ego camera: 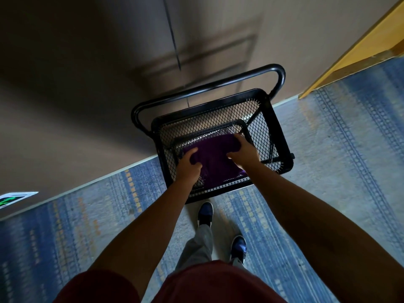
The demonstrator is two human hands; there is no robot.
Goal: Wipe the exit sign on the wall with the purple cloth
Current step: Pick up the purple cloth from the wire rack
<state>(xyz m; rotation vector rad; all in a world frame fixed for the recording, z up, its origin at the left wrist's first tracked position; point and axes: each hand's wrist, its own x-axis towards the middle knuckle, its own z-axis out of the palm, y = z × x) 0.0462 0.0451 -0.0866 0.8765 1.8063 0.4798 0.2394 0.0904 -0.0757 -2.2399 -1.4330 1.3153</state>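
A purple cloth (215, 159) lies in the top basket of a black mesh cart (276, 127) that stands against the wall. My left hand (189, 166) grips the cloth's left edge with curled fingers. At the cloth's right side, my right hand (243, 152) closes over its upper corner. Low on the wall at the far left, near the floor, a white sign with green markings (13, 199) shows; it is cut by the frame edge.
The cart has a black tubular handle (209, 86) on its wall side. A beige wall (87, 106) fills the upper view, with a yellow wooden frame (358, 51) at the upper right. Blue patterned carpet (338, 160) covers the floor. My feet (218, 228) stand just behind the cart.
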